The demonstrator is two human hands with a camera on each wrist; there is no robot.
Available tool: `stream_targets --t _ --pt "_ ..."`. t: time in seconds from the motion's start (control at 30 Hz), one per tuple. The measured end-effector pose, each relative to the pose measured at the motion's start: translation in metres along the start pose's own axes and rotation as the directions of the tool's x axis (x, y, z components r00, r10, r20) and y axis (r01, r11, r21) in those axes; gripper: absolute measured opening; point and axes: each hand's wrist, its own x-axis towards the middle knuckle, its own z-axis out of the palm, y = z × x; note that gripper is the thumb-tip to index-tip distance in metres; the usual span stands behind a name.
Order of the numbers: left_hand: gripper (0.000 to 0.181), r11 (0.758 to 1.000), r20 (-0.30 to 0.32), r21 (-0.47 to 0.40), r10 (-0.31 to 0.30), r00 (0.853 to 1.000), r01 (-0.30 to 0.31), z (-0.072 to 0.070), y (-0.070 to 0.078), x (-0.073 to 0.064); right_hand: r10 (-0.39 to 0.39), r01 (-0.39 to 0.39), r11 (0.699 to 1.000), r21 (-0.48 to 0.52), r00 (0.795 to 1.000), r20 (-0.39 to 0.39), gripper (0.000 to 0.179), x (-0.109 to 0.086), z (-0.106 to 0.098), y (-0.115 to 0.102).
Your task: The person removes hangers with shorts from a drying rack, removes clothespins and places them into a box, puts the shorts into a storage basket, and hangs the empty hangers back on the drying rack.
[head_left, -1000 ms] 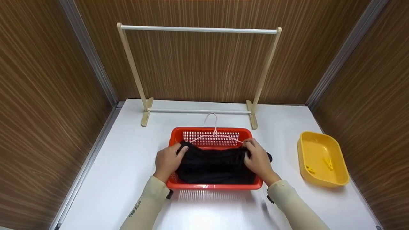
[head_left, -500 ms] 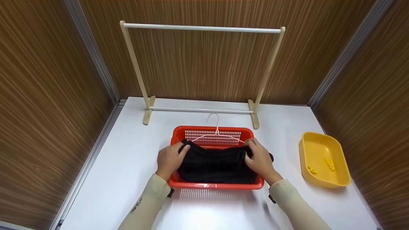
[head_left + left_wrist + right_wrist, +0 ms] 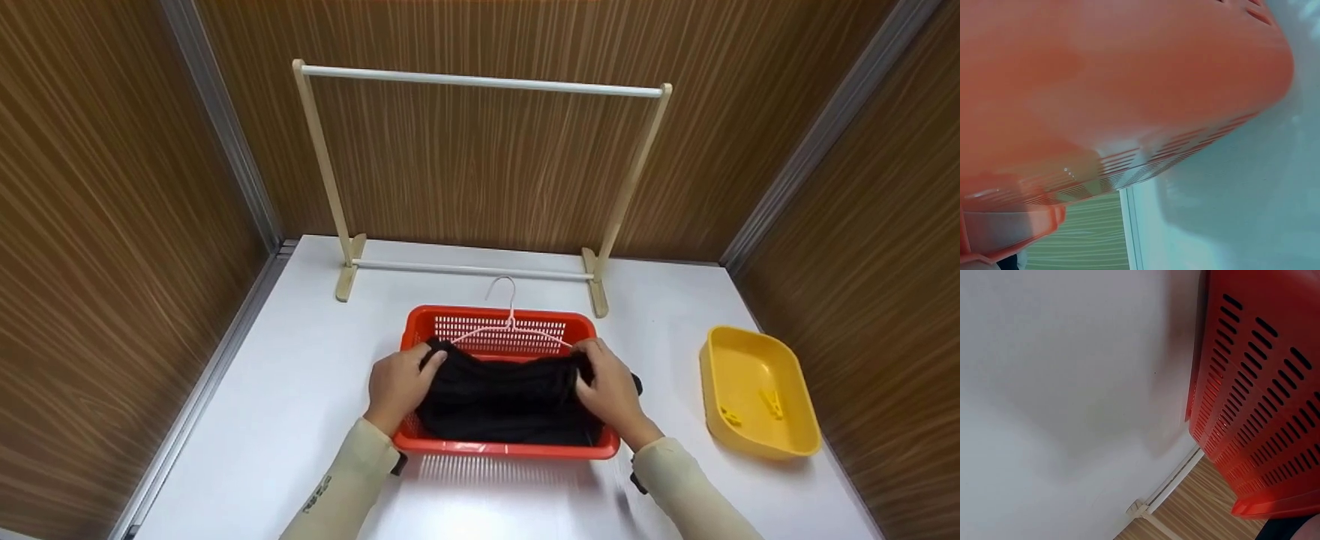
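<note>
A black cloth garment [image 3: 510, 401] lies bunched in the red plastic basket [image 3: 525, 451]. Its upper edge is spread between both hands over a pink hanger [image 3: 511, 325], whose hook points toward the rack. At the garment's left end, my left hand [image 3: 397, 386] pinches the cloth between thumb and fingers. My right hand [image 3: 611, 386] grips the cloth at the right end, near that hanger arm's tip. The cloth hides both hanger tips. The left wrist view mostly holds the basket's wall [image 3: 1129, 84]; in the right wrist view, the slotted basket side [image 3: 1258, 399] hides most of the work.
Behind the basket stands a wooden rack with a white top bar [image 3: 480, 80]. To the right on the white table [image 3: 247, 420] sits a yellow tray [image 3: 757, 442] holding yellow clothespins [image 3: 772, 403]. Wood-grain panels [image 3: 480, 165] enclose the table at the back and sides.
The head view has shifted slightly, so the whole scene sits a little lower in the frame. Both hands keep their hold on the garment, with hardly any movement.
</note>
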Motion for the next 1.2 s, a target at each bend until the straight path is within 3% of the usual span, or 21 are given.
stream_targets --t 0.4,0.63,0.83,1.0,1.2 --pt "0.039 1.0 0.01 -0.012 0.003 1.0 -0.003 -0.001 0.001 -0.003 0.03 -0.029 1.0 0.011 0.999 -0.033 0.024 -0.001 0.001 0.0" --pt "0.039 0.999 -0.047 -0.044 0.03 0.998 -0.032 -0.003 -0.001 0.005 -0.021 0.021 1.0 -0.007 1.0 -0.014 0.023 0.01 -0.002 0.002" --pt "0.034 0.995 -0.081 -0.073 0.06 0.995 -0.066 -0.003 -0.002 0.01 -0.061 0.068 0.996 -0.063 0.991 0.118 0.026 0.02 -0.018 0.003" --pt "0.027 0.991 -0.112 -0.11 0.062 0.992 -0.075 -0.006 -0.003 0.006 -0.142 0.171 0.979 -0.108 0.962 0.232 0.021 0.029 -0.043 -0.001" --pt "0.026 0.984 -0.186 -0.14 0.087 0.979 -0.114 -0.015 -0.001 0.002 -0.224 0.277 0.949 -0.151 0.928 0.296 0.013 0.034 -0.068 -0.003"
